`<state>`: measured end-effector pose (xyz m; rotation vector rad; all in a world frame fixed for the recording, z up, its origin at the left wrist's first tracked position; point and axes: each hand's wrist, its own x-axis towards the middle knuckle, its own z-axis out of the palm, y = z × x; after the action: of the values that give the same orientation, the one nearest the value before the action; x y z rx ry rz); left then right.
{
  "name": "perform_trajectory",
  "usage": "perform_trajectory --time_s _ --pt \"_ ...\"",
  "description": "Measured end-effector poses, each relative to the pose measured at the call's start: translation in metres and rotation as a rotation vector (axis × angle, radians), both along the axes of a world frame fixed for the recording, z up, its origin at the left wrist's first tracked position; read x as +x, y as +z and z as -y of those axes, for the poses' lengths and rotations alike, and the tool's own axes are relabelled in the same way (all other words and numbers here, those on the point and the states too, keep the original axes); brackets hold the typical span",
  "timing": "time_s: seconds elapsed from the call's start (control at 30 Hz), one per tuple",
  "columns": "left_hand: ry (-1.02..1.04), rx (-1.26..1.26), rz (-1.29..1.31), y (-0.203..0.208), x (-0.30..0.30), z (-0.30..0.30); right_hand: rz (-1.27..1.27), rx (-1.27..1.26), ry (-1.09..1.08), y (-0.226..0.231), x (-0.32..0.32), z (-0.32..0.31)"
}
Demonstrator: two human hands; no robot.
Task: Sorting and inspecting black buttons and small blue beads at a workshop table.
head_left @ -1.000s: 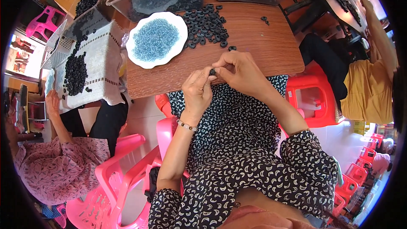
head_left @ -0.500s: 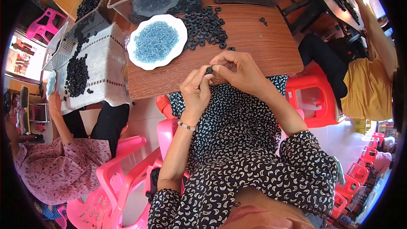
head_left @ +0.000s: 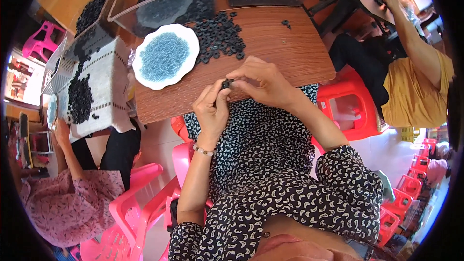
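Observation:
Above the near edge of the wooden table, my left hand (head_left: 211, 111) pinches a small black ring-like part (head_left: 225, 84) between thumb and fingertips. My right hand (head_left: 268, 84) meets it from the right, thumb and forefinger closed at the same part. Fingertips partly cover the part, so its details are hard to make out. Beyond my left hand is a white scalloped plate (head_left: 195, 50) of tiny clear bluish beads (head_left: 165, 55). A loose spread of similar black parts (head_left: 220, 37) lies beside the plate.
Clear plastic bins (head_left: 166, 7) of black parts line the table's (head_left: 285, 48) far side. A few black bits (head_left: 286, 23) lie apart at right. At left, a co-worker sits by a cloth-covered table (head_left: 108, 79) with a black pile (head_left: 80, 97). A person in yellow (head_left: 415, 94) works at right.
The view has shifted slightly, so the table appears further left. My hands stay together at the black part, with the right fingers moved a little. The right-hand co-worker's arm has moved.

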<state>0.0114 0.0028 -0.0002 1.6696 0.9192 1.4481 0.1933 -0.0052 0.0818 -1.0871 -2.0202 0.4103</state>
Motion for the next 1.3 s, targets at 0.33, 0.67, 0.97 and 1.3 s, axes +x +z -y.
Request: perform_trajectory --time_s 0.33,0.67,0.97,1.3 --pt "-0.004 -0.029 0.066 0.005 0.003 0.002 -0.261 -0.396 -0.152 0.005 0.003 0.000" --pt "0.024 0.038 0.047 -0.002 0.002 0.000 -0.407 -0.554 -0.102 -0.003 -0.007 -0.001" --pt "0.037 0.064 -0.017 0.002 0.001 0.001 -0.225 -0.557 -0.169 0.011 -0.008 0.003" --pt "0.028 0.148 -0.108 0.003 0.001 0.001 -0.138 -0.534 -0.140 0.013 -0.004 0.003"
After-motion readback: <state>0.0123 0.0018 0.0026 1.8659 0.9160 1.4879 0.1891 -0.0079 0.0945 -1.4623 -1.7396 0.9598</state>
